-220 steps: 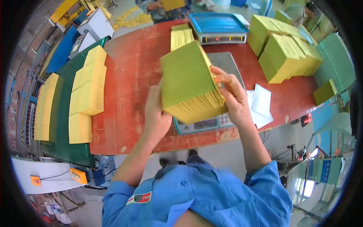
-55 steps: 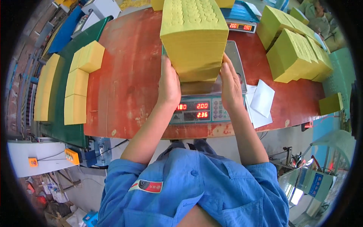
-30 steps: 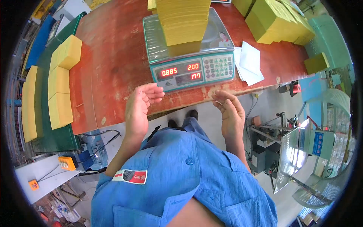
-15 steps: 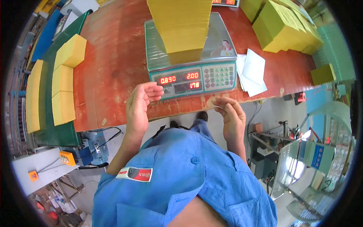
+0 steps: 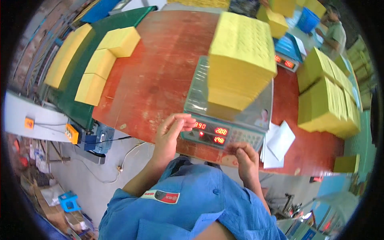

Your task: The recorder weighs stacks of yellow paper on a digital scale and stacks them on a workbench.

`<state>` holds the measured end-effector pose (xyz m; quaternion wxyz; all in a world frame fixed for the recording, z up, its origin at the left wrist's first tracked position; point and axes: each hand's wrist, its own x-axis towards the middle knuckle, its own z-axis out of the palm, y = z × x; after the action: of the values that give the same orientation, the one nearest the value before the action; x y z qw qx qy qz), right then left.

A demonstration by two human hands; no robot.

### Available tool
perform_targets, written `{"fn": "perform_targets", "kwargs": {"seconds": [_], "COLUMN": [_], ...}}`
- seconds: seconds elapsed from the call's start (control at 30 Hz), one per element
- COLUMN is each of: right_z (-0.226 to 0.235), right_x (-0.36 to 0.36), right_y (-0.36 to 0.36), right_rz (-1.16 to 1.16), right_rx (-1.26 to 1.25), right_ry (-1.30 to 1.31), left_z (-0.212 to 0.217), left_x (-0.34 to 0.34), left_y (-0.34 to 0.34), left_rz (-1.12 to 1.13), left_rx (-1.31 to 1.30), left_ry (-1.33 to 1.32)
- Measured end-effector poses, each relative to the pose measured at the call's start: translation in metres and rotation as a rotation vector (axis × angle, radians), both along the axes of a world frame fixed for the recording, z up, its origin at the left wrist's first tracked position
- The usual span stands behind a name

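Stack of yellow sheets (image 5: 241, 64) sits loaded on scale (image 5: 224, 116); left hand (image 5: 171, 134) open, empty; right hand (image 5: 247, 162) loosely curled, empty near keypad; removal remains.

Just beyond the fingertips of the left hand (image 5: 170, 134), the scale (image 5: 224, 120) is grey-green with red glowing digits on a dark panel. The paper stack (image 5: 240, 66) on it is yellow, dotted on top. The table (image 5: 160, 68) is reddish-brown; loose sheets (image 5: 278, 144) right of the right hand (image 5: 246, 162) are white.
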<state>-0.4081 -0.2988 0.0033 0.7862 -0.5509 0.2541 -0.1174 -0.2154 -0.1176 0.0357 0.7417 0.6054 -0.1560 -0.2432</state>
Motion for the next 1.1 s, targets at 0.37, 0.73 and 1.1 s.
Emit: {"fn": "perform_targets", "kwargs": {"seconds": [0.37,0.73,1.1], "right_z": [0.019,0.002,-0.006], "right_x": [0.083,0.062,-0.033], "right_y": [0.060,0.081,0.033], "right_rz": [0.212,-0.200,-0.798], "right_rx": [0.118,0.083,-0.051], "right_ry": [0.015,-0.001,0.074], "left_z": [0.004,0.031,0.029], "left_x": [0.099,0.133,0.158], "left_y": [0.026,-0.042,-0.067], "left_rz": [-0.011,-0.384,0.053], "left_rx": [-0.058,-0.190,-0.009], "left_ry": [-0.065,-0.489,-0.363]}}
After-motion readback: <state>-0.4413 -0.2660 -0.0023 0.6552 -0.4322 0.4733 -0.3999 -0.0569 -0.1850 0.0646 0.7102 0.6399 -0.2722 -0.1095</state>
